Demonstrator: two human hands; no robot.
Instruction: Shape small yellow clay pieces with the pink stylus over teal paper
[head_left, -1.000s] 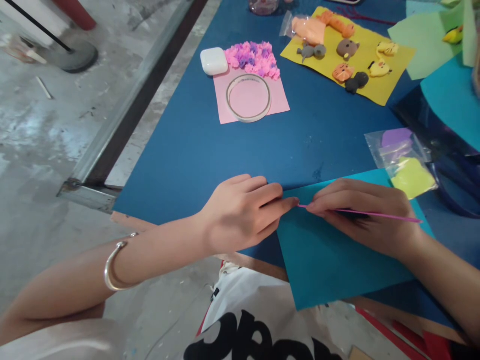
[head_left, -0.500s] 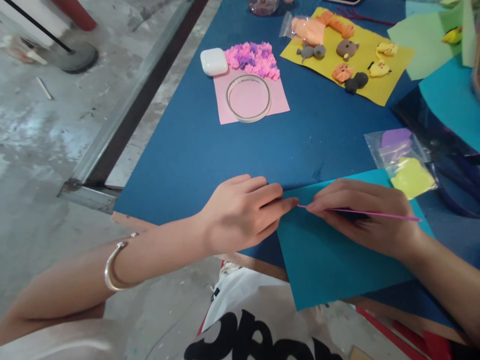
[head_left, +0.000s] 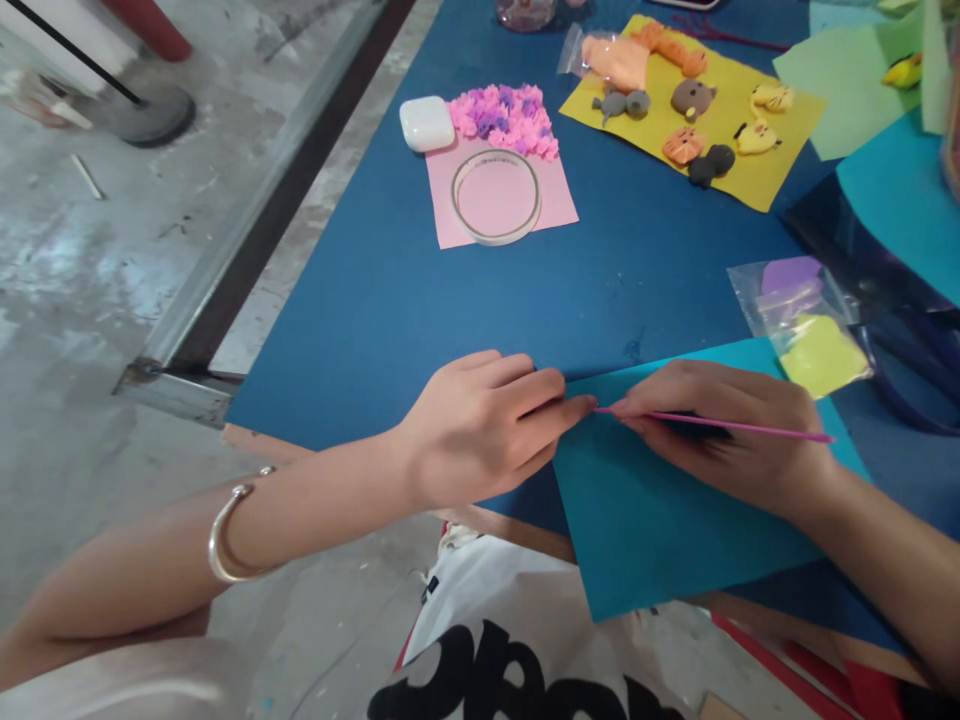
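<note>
Strip (head_left: 739, 426), pink, reaches slightly less far right than before, pinched by left hand (head_left: 487, 427) and right hand (head_left: 754, 402).

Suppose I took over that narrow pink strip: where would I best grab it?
Probably pinch the pink strip near its loose right end, coming from above. It is long and slender, and that end shows uncovered in front of the right hand, toward the wrist. Its left part runs to the left hand, and the right hand pinches close by, leaving little room.
</note>
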